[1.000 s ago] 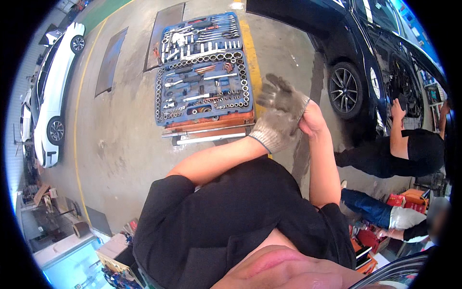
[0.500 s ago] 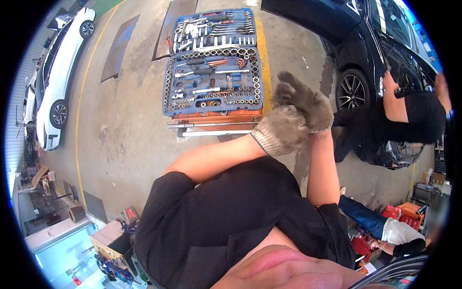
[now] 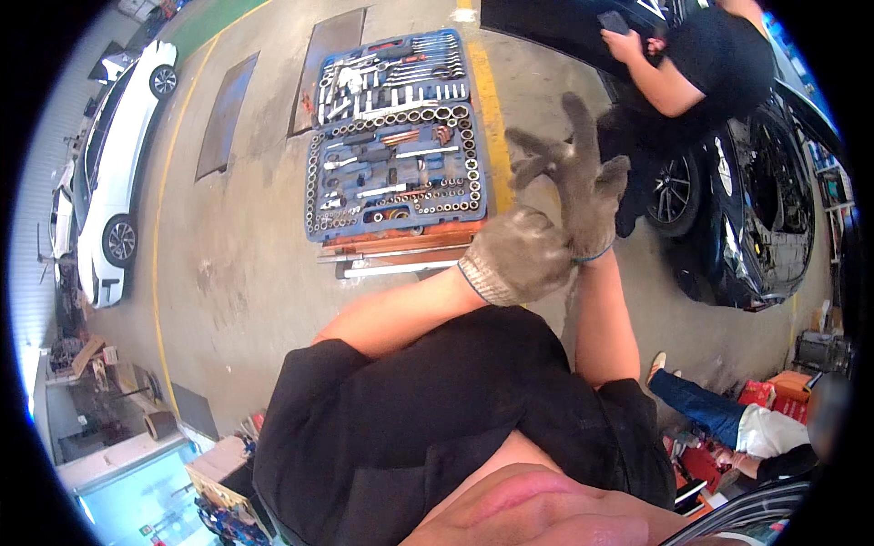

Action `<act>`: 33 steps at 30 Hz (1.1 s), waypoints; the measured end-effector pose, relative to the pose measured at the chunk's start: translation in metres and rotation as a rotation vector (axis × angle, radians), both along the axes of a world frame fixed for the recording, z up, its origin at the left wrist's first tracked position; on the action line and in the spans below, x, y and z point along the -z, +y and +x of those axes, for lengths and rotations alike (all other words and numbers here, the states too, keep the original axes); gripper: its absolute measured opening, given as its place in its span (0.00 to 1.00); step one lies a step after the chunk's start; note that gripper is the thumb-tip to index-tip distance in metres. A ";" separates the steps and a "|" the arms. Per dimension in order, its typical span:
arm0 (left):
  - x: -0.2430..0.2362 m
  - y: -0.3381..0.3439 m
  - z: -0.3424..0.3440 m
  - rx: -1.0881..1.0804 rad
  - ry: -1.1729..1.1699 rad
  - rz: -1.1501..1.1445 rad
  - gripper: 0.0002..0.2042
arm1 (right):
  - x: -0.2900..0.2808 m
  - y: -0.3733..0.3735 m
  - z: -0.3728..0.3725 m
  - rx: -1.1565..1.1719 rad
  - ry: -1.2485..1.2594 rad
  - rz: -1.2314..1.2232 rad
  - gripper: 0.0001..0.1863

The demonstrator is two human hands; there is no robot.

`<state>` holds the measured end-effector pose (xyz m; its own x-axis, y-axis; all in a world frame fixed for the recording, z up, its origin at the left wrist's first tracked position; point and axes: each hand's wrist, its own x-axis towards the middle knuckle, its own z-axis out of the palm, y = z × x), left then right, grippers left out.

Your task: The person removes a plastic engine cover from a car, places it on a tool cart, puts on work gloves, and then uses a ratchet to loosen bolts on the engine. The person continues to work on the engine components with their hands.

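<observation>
The left hand [image 3: 521,259], in a grey knit left glove [image 3: 492,268], is curled into a near fist against the right wrist and seems to pinch the glove cuff there; its fingertips are hidden, so the exact grip cannot be told. The right hand [image 3: 579,187] rises just beside and ahead of it, fingers spread and holding nothing, with the right glove [image 3: 596,223] covering it down to the wrist. The step in hand looks like settling that right glove, which seems almost fully on. The next move calls for a firm tug of the cuff toward the forearm, the right fingers kept apart to fill the knit.

Well to the left of the hands, a white car [image 3: 105,182] stands beyond a yellow line [image 3: 157,264] on the stained concrete floor [image 3: 218,291]. Ahead and nearer on the left, an opened blue tool case [image 3: 437,217] shows rows of sockets and wrenches. Ahead and to the right, a co-worker [image 3: 728,64] in black holds a dark handheld device [image 3: 615,22] by a dark car [image 3: 555,36]. Right of the hands and closer to the body's side, a person in jeans [image 3: 701,405] is near red cases [image 3: 787,396].
</observation>
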<state>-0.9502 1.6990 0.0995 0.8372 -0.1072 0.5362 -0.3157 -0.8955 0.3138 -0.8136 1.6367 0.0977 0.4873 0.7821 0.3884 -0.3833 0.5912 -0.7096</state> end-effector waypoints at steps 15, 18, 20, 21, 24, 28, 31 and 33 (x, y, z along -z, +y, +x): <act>-0.016 0.002 0.045 -0.151 0.417 -0.667 0.16 | -0.001 -0.019 0.022 0.260 0.239 0.269 0.31; -0.005 0.006 0.056 -0.279 0.356 -0.472 0.17 | -0.010 -0.022 0.026 0.307 0.192 0.243 0.30; -0.010 0.005 0.067 -0.368 0.394 -0.451 0.16 | -0.019 -0.027 0.030 0.464 -0.004 0.128 0.30; -0.005 0.004 0.072 -0.400 0.367 -0.439 0.16 | -0.024 -0.028 0.028 0.580 -0.164 0.015 0.30; 0.034 -0.005 0.103 -0.344 0.340 -0.321 0.19 | -0.022 -0.028 0.030 0.659 -0.250 -0.007 0.33; 0.086 0.009 0.126 -0.241 0.271 0.300 0.29 | -0.048 -0.022 0.026 0.069 0.434 0.443 0.32; 0.078 0.001 0.139 -0.238 0.347 0.378 0.30 | -0.061 -0.048 0.031 -0.234 0.534 0.531 0.32; 0.079 -0.013 0.138 -0.196 0.363 0.408 0.30 | -0.059 -0.053 0.041 -0.337 0.365 0.551 0.34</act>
<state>-0.8118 1.6859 0.0203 0.9848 -0.0696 0.1590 -0.0685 -0.9976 -0.0124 -0.7731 1.5834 0.1568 0.4286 0.6506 0.6268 -0.7615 0.6336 -0.1369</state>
